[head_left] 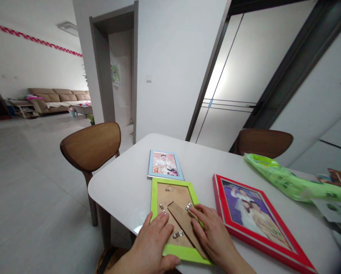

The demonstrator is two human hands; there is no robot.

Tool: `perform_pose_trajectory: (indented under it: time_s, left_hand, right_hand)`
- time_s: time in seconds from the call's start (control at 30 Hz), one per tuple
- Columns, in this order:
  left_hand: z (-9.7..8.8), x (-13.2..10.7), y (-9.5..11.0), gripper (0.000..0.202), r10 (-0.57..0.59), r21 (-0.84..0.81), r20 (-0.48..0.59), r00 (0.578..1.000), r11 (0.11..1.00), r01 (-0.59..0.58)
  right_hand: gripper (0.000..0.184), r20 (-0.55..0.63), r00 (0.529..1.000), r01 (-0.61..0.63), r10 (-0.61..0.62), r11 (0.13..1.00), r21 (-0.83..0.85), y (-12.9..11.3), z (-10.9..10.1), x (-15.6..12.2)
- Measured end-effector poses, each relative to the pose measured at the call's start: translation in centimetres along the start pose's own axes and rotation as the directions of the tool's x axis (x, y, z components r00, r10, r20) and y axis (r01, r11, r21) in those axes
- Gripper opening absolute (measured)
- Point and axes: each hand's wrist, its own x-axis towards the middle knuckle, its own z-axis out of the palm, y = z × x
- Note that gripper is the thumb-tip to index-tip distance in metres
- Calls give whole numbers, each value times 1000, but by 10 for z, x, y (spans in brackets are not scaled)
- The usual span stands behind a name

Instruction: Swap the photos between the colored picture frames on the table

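A lime-green picture frame point(174, 184) lies face down on the white table point(121, 182), its brown backing board and stand leg facing up, with small metal clips along the edges. My left hand point(154, 238) lies flat on the frame's left side, fingers stretched toward a clip, thumb hooked on the near edge. My right hand point(213, 232) rests flat on the right side, fingertips by another clip and the stand leg. Neither hand grips anything.
A small blue-framed photo point(166, 164) lies just beyond the green frame. A large red-framed photo point(256, 217) lies to the right. A green plastic bag point(293, 182) and loose prints sit far right. Wooden chairs point(92, 146) stand at the table's left and far side.
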Motion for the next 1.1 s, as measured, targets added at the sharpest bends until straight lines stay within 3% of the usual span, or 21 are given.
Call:
perform_pose_trajectory:
  time_s: [0.2,0.47,0.6,0.77,1.1]
  left_hand:
    - [-2,-1,0,59,-17,0,5,1000,1000,17]
    - [0,-1,-2,55,-7,-13,5,1000,1000,7]
    - [3,-2,-6,49,15,-14,-6,1000,1000,-15]
    - [4,-3,-8,45,26,-4,-11,1000,1000,-26]
    - [6,-4,-12,39,43,-20,-35,998,999,-44]
  right_hand:
    - [33,87,991,-94,100,993,-75,-4,-1,19]
    - [39,134,986,-96,99,995,-26,3,-2,6]
    - [39,79,997,20,-18,999,-28,-5,-3,-6]
    - [32,165,958,223,-234,971,83,-27,-8,-21]
    - [42,257,897,333,-359,932,140,-16,-10,-31]
